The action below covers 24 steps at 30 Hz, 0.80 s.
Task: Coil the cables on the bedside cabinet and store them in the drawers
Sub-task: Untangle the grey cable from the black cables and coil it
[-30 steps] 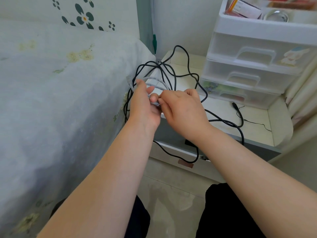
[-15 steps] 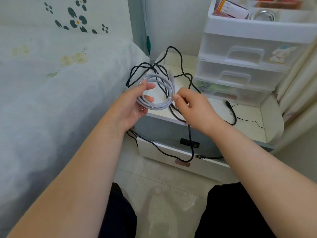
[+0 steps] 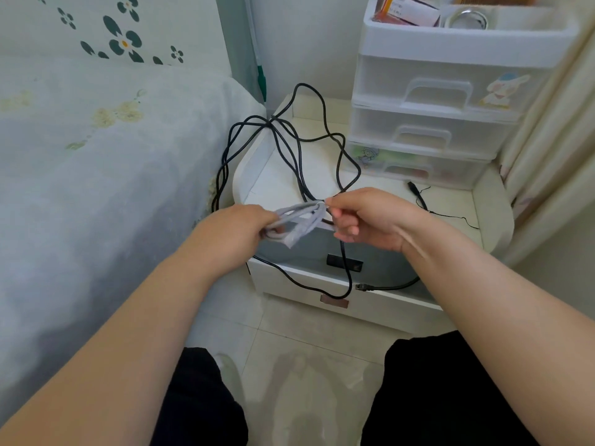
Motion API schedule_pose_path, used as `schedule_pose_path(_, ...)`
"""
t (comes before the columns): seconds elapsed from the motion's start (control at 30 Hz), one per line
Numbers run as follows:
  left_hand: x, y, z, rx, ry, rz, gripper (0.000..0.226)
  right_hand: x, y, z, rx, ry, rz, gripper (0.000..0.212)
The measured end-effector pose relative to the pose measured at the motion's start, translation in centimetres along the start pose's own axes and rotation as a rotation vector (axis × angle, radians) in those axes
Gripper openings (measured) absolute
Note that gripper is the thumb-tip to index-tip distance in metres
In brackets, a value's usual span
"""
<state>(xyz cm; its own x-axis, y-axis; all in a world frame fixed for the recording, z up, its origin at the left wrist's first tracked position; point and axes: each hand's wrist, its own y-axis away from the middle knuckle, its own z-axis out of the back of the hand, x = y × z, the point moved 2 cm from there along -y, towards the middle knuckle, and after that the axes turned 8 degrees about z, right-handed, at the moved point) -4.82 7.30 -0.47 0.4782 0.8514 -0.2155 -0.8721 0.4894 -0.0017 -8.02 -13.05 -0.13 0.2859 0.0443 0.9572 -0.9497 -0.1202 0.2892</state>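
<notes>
Risk: your left hand (image 3: 236, 231) clamps the grey cable coil (image 3: 297, 222), right hand (image 3: 367, 217) pinches its far end; loosen either and loops spring apart over the black cable (image 3: 289, 149).

Two hands (image 3: 244, 230), one grey cable (image 3: 297, 220), one black cable (image 3: 289, 149), three drawers (image 3: 434, 91).

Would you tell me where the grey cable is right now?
The grey cable is mid-frame, held between the left hand and right hand, before the cabinet.
</notes>
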Motion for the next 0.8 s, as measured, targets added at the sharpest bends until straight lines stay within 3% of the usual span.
schedule_pose_path(0.17,-0.8,0.8,0.1,-0.237,-0.103,-0.009,0.042,0.1,0.5,0.6,0.016,-0.017,-0.086,0.035)
schedule_pose_path(0.23,-1.2,0.9,0.0,-0.262,-0.051,0.005,0.044,0.1,0.6,0.5,-0.034,0.168,-0.024,0.034)
schedule_pose_path(0.3,-1.6,1.0,-0.5,-0.176,0.119,0.04,0.045,0.3,0.7,0.4,-0.106,0.618,0.146,0.033)
schedule_pose_path(0.37,-1.9,0.9,-0.6,0.024,0.363,0.122,0.038,0.6,0.7,0.3,-0.162,0.967,0.364,0.032)
schedule_pose_path(0.43,-1.9,0.9,-0.2,0.214,0.713,0.261,0.027,0.7,0.7,0.8,-0.214,1.056,0.485,0.031)
schedule_pose_path(0.5,-2.1,0.7,0.4,0.2,1.064,0.303,0.017,0.8,0.6,1.1,-0.25,1.078,0.566,0.03)
schedule_pose_path(0.6,-2.2,0.3,0.9,-0.042,1.178,0.315,0.027,0.6,1.0,0.6,-0.264,1.027,0.617,0.029)
schedule_pose_path(0.67,-2.3,0.1,0.8,-0.105,1.154,0.327,0.032,0.7,1.3,0.1,-0.269,0.888,0.568,0.03)
schedule_pose_path(0.8,-2.4,-0.1,0.9,-0.25,0.943,0.16,0.041,0.2,1.1,-0.2,-0.234,0.207,0.234,0.036)
